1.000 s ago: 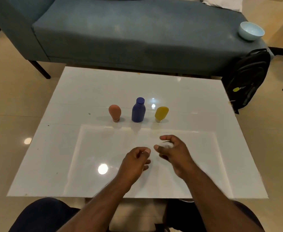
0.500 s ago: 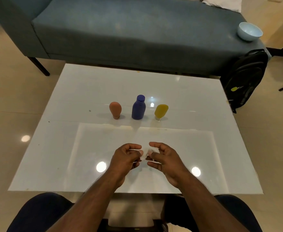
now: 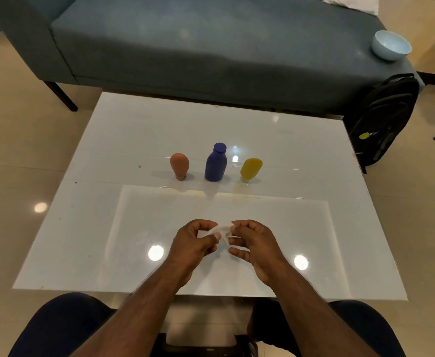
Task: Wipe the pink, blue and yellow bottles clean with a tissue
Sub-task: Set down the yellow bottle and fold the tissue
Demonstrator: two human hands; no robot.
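1. The left hand (image 3: 193, 244) and right hand (image 3: 256, 243) are close together above the near half of the table (image 3: 314, 155), fingers curled.
2. Both pinch 1 small white tissue (image 3: 221, 231) stretched between their fingertips; it is off the tabletop.
3. 3 bottles stand in a row near the table's middle, well beyond the hands: pink bottle (image 3: 179, 166) on the left, blue bottle (image 3: 215, 163) in the centre, yellow bottle (image 3: 250, 168) on the right.
4. The pink and yellow ones stand cap-down; the yellow leans.
5. A sofa (image 3: 211, 42) behind holds a bowl (image 3: 391, 45); a backpack (image 3: 383, 117) leans beside it.
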